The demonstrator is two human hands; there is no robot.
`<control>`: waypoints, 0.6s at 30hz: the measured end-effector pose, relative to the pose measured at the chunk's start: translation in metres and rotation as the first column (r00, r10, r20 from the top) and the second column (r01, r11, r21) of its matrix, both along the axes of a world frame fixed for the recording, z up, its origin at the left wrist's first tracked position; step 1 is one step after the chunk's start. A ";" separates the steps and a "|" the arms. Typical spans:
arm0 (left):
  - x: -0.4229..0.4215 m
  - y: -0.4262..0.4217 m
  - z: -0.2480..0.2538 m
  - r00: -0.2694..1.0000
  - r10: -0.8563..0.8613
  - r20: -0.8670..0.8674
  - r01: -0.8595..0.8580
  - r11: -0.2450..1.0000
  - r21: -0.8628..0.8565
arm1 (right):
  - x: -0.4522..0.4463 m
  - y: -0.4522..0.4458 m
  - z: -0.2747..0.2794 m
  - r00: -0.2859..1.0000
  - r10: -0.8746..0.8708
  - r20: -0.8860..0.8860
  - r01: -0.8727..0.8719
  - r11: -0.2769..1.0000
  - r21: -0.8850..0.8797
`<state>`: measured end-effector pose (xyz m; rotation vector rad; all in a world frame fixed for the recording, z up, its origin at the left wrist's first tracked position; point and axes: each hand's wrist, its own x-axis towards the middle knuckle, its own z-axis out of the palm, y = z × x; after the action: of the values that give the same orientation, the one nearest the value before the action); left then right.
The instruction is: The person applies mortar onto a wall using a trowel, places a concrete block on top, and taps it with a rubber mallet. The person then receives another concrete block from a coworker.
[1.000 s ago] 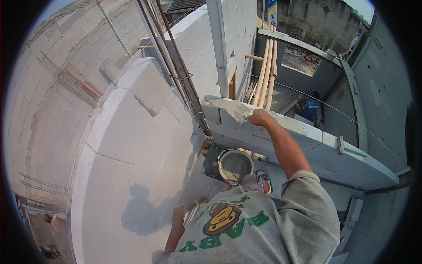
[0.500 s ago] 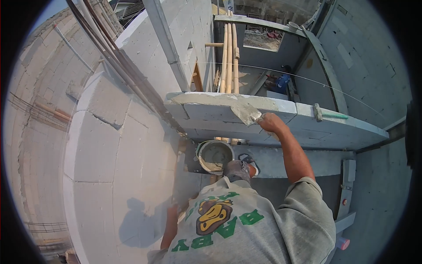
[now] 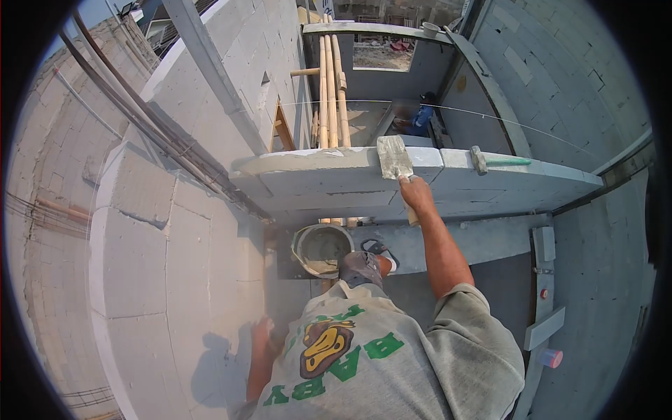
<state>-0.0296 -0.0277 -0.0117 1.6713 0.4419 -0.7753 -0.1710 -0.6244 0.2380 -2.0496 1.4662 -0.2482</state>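
My right hand (image 3: 416, 193) is closed around the handle of a mortar-smeared trowel (image 3: 394, 155). The blade rests against the top edge of a low wall of pale blocks (image 3: 336, 183). Left of the blade, grey mortar (image 3: 301, 161) coats that top edge. A rubber mallet (image 3: 480, 160) with a green handle lies on the wall to the right of the trowel. Low on the left, my left hand (image 3: 262, 332) is beside the light block wall; its fingers are too blurred to make out. A bucket of wet mortar (image 3: 323, 246) stands by my leg.
Bamboo poles (image 3: 329, 91) rise behind the low wall, and a string crosses above it. In the room beyond, a person in blue (image 3: 421, 120) crouches. Long pipes (image 3: 150, 133) lean at the left. A bare block wall (image 3: 129, 266) stands close on my left.
The trowel has turned from slanting to nearly upright, its blade now at the wall's top edge. My left hand shows more now. The whole view has shifted slightly.
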 end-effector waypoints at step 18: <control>-0.003 -0.022 -0.013 0.962 -0.269 -0.051 0.273 0.935 0.226 | -0.076 0.081 -0.051 0.986 0.124 -0.113 -0.112 0.987 0.112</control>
<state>-0.0327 -0.0500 -0.0248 1.9715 0.3267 -0.9722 -0.2466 -0.5434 0.1869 -2.0869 1.3899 0.0001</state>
